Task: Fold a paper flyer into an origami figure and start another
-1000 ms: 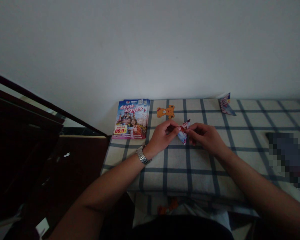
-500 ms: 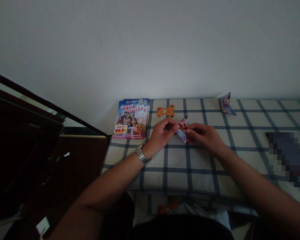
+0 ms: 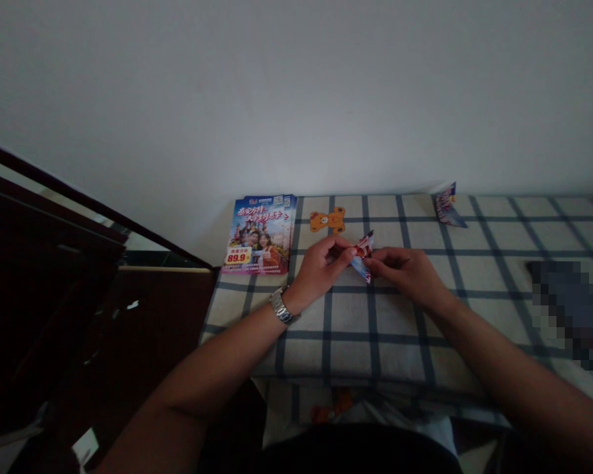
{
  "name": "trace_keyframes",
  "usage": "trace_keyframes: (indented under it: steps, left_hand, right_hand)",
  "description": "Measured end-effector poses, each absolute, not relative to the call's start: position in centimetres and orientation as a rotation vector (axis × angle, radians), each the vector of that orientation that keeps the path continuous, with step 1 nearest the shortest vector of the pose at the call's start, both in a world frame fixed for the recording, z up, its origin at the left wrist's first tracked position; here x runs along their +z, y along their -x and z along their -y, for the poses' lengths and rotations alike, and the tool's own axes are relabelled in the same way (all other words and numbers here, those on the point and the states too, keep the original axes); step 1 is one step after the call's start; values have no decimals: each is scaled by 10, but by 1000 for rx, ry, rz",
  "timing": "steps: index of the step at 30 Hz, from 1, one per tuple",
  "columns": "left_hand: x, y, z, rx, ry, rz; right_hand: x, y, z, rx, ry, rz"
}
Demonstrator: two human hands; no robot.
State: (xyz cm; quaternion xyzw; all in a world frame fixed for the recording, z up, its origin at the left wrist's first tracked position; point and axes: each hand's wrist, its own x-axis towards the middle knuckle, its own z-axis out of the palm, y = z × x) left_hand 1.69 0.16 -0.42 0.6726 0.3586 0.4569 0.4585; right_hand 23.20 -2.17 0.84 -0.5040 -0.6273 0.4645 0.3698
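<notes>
Between my two hands is a small folded flyer, colourful and pointed at its top and bottom corners. My left hand, with a metal watch at the wrist, pinches its left side between thumb and fingers. From the right, my right hand closes thumb and fingertips on the opposite edge. Left of my hands lies a stack of printed flyers with a price of 89.9 on the top sheet. Another folded flyer stands bent near the wall at the back right.
A checked cloth with a printed bear covers the table. At the right edge lies a dark, blurred-out object. The white wall rises behind the table. A dark floor and brown furniture are on the left.
The folded flyer has shifted and turned slightly in my fingers. My right hand's fingers have moved a little on its edge; the stack and the other folded flyer stay put.
</notes>
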Motion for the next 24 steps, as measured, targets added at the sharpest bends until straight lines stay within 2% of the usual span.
trace_keyframes:
  steps: [24]
  left_hand:
    - [-11,-15,-6,1200,-1688,-944]
  right_hand:
    - [5,-234,23,1399,1268,1667]
